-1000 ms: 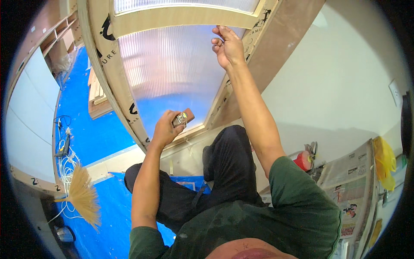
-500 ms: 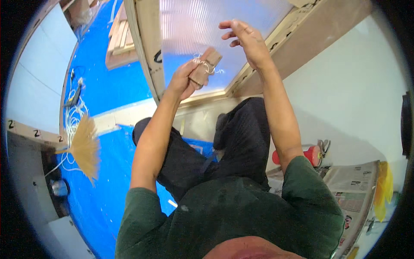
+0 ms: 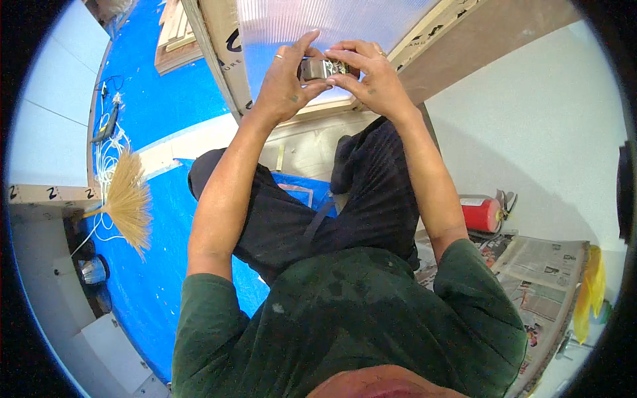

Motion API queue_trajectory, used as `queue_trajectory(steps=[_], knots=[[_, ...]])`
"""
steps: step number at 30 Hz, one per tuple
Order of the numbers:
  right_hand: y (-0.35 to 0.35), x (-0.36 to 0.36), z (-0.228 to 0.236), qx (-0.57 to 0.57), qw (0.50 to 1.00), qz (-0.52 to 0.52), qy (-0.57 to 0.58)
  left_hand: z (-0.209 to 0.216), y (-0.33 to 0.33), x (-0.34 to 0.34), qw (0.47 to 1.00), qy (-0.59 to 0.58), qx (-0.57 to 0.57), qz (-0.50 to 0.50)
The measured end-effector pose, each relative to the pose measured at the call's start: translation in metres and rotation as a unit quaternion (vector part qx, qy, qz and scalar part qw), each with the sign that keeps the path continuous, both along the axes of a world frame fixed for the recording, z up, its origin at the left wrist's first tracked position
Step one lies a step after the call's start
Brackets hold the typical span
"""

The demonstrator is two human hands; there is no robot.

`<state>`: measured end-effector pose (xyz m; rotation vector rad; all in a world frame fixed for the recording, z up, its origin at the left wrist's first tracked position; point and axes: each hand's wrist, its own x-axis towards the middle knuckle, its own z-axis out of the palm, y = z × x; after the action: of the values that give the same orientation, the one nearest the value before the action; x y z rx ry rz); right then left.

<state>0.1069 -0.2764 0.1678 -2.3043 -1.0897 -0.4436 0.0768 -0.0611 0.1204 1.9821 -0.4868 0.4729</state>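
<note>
The small brown block [image 3: 316, 70] is held raised in front of a framed panel, between the person's left grip [image 3: 284, 82] and right grip [image 3: 377, 81]. Its long axis runs roughly crosswise in the view: the plain brown end points toward the left palm, the patterned end toward the right palm. A pale band crosses its middle. Both grips are grasping it, the right with thumb below and fingers above, the left around the plain end with thumb along the lower edge. Behind stands a wooden frame [image 3: 215, 50] holding a ribbed translucent panel [image 3: 282, 30]. Blue sheeting [image 3: 189, 99] covers much of the floor, crossed by a pale strip [image 3: 207, 139]. Stacked boards [image 3: 178, 48] lie beyond the frame at left; a straw brush [image 3: 127, 199] and white cable [image 3: 106, 162] are nearer. At right, a red cylinder [image 3: 479, 215] is beside a white wall [image 3: 524, 119], near newspaper sheets [image 3: 539, 265] and a yellow item [image 3: 589, 292] of unclear kind. Black lettering marks the frame, and black numerals mark a wooden edge [image 3: 66, 193] at far left. The cylinder bears a pale label; the newspaper carries dense print. Detail on the block's patterned end is too small to read.
</note>
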Motion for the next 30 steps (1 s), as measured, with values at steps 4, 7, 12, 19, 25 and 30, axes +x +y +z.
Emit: queue_trajectory(steps=[4,7,12,19,25,30], knots=[[0.002,0.011,-0.008,0.057,0.997,0.02,-0.045,-0.004,0.004,0.006,0.999,-0.044,0.0,-0.003],[-0.007,0.005,-0.002,0.184,0.982,-0.033,0.036,-0.002,0.004,0.008,0.998,-0.056,0.0,0.001],[-0.056,-0.039,0.102,0.47,0.868,0.134,0.087,-0.008,0.017,0.002,0.997,-0.047,0.045,0.043],[-0.12,-0.058,0.076,0.364,0.928,-0.054,0.053,-0.003,0.006,0.003,0.996,-0.058,0.038,0.052],[-0.074,-0.038,-0.011,0.049,0.986,-0.103,0.119,-0.005,0.006,0.015,0.992,-0.035,-0.098,0.072],[-0.071,0.012,0.049,0.184,0.961,-0.173,-0.114,-0.005,0.011,0.013,0.954,0.112,-0.276,0.045]])
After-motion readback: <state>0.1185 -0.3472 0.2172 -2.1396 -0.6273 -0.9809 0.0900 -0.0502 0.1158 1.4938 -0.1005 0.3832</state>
